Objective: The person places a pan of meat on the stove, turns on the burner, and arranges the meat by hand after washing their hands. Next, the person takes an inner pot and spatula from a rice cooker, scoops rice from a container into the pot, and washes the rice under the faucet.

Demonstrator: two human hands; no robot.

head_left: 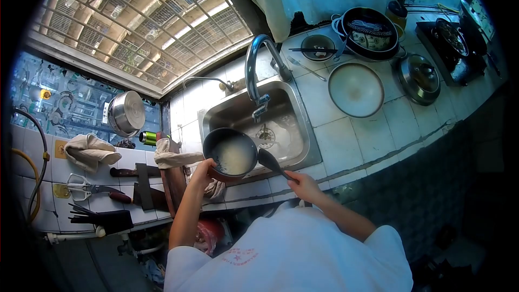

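My left hand (203, 172) grips the rim of a dark pot (215, 148) at its lower left side. Cloudy, pale contents (235, 155) lie inside the pot, which is over the left part of the steel sink (292, 113). In my right hand (304, 186) is the handle of a black ladle (273, 163); its head is beside the pot's right rim, over the sink's front edge. The chrome faucet (252, 70) arches above the basin, and no running water can be made out.
On the counter right of the sink are a round plate (356, 90), a bowl (318, 43), a large pot (372, 30), a lidded steel pot (419, 78) and a gas stove (459, 48). Scissors (81, 187), knives (127, 172) and cloths (91, 151) lie at the left.
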